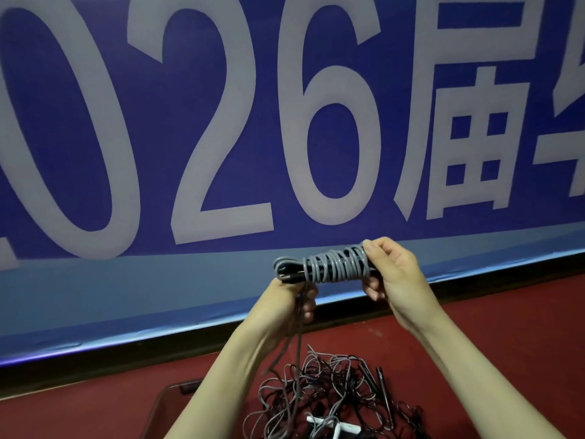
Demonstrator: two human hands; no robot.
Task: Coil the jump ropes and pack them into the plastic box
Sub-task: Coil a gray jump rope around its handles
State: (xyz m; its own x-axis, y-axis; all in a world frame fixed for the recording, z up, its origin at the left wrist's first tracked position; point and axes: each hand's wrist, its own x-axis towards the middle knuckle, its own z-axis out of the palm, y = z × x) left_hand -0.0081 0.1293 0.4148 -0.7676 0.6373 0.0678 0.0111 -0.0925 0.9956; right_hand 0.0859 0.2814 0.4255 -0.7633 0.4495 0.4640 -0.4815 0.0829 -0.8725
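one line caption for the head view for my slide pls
Both hands, left hand and right hand, hold a coiled grey jump rope above a tangled rope pile on red floor.

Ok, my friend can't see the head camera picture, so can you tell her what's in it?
Two hands hold up a grey jump rope wound around its black handles: the left hand grips one end and the right hand pinches the other. A loose strand hangs to a tangled pile of ropes on the red floor. Behind hangs a blue banner with big white characters.
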